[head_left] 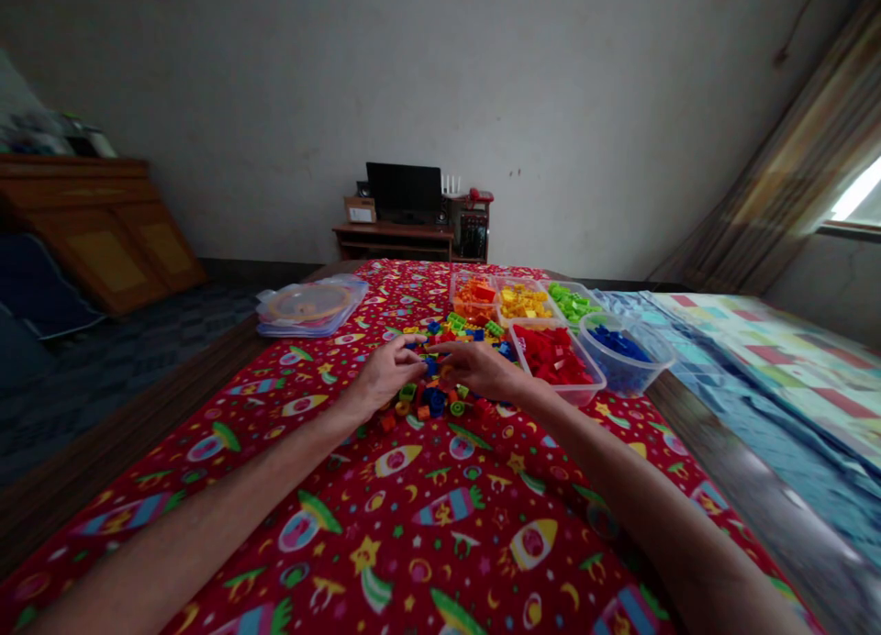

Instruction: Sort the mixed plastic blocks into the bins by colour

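Observation:
A mixed pile of toy building blocks (433,400) in red, blue, green, yellow and orange lies on the red patterned cloth. My left hand (389,373) is at the pile's left side, its fingers bent inward and closed around something too small to name. From the right, my right hand (483,369) reaches over the pile with curled fingers, also closed on something I cannot make out. Both sets of fingertips are close together, and a blue block (430,367) shows between them. Part of the pile is hidden behind my hands.
Clear tubs hold sorted blocks: red blocks (554,355), blue blocks (619,343), orange blocks (474,297), yellow blocks (523,300) and green blocks (570,301). Stacked lids (313,306) lie at the left. A bed (771,369) adjoins the table's right side. A monitor (404,193) stands beyond.

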A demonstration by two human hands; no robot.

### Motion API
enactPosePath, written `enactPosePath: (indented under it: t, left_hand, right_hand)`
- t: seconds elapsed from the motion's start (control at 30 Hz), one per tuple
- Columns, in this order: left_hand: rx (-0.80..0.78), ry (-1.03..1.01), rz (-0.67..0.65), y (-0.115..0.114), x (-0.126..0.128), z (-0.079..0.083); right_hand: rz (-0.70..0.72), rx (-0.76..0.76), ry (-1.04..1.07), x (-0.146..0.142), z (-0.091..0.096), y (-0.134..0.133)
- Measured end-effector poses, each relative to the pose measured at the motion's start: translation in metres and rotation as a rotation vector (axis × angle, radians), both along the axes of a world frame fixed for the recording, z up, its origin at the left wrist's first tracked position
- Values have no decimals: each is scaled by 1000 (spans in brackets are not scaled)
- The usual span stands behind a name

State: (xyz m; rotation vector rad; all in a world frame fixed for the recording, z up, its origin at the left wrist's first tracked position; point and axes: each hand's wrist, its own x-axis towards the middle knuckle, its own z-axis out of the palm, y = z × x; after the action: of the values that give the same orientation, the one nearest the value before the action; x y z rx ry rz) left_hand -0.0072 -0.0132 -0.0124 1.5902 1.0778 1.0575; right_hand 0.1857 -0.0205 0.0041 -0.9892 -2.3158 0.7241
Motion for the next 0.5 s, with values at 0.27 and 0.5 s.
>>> enactPosePath:
  t: [0.27, 0.5]
  left_hand:
    - [32, 17, 2, 3, -1, -3]
    - [44, 25, -7, 1, 4, -7]
  right_hand:
    - [-48, 74, -76, 2, -1, 2]
    - [-56, 194, -205, -7, 3, -10]
